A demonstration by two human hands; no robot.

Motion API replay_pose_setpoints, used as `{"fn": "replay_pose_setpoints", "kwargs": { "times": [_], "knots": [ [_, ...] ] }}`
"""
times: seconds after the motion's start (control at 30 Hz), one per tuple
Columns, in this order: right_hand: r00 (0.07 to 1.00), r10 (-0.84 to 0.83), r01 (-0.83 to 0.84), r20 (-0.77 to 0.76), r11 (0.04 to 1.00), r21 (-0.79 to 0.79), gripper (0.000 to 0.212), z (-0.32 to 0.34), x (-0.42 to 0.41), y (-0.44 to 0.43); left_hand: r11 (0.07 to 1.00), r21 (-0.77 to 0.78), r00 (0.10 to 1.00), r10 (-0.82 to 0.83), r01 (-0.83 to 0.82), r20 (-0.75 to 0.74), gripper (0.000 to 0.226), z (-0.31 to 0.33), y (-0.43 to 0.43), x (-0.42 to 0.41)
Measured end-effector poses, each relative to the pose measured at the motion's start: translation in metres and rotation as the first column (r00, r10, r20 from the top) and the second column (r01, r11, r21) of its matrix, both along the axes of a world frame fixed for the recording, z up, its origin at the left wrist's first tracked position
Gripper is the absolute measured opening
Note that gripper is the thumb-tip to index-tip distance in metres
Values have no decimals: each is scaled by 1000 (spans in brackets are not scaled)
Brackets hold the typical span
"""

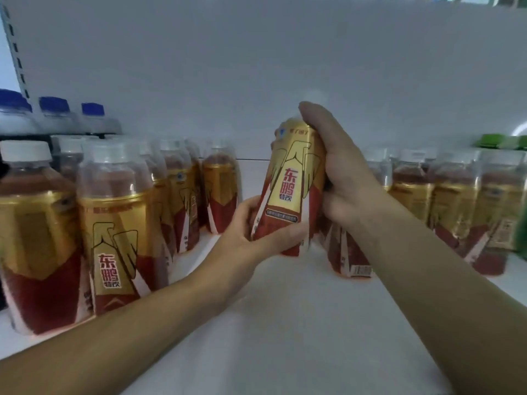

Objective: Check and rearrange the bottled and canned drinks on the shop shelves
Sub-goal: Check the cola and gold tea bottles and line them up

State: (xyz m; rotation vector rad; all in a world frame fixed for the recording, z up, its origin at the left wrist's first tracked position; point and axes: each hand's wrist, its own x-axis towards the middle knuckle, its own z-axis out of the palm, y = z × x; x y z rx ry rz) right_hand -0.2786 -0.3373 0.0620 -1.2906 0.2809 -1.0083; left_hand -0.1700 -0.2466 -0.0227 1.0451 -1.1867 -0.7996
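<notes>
A tilted gold-and-red labelled plastic drink bottle (291, 189) is gripped by curled left hand (251, 235) and right hand (339, 172) fingers above a white shelf (285, 323).

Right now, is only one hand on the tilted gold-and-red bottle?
No: the left hand holds the bottle near its base while the right hand grips its upper part.

The right hand (336, 172) hides the cap of the held bottle (288, 192). The right forearm (413, 266) covers part of a standing bottle (342, 258). The green packs (496, 141) are blurred and cut off.
</notes>
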Motion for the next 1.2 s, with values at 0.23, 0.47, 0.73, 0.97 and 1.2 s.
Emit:
{"fn": "replay_pose_setpoints", "kwargs": {
  "times": [0.23,0.47,0.73,0.97,1.2],
  "knots": [
    [981,66,-81,180,994,79,33,-2,3,-6,999,-39,999,19,-20,-28,62,0,2,7],
    [997,35,-43,70,992,117,57,-28,4,-6,955,69,918,-256,289,-303,69,4,0,3],
    [979,-128,127,156,992,16,66,-27,7,-6,996,-37,948,-92,85,-303,58,1,-6,7],
    [978,15,-28,209,998,61,65,-28,4,-8,948,103,849,-216,300,-482,72,3,-2,7],
    [971,-104,102,216,995,22,64,-30,9,-12,988,-26,894,-147,151,-424,50,3,-5,6]
  ]
}}
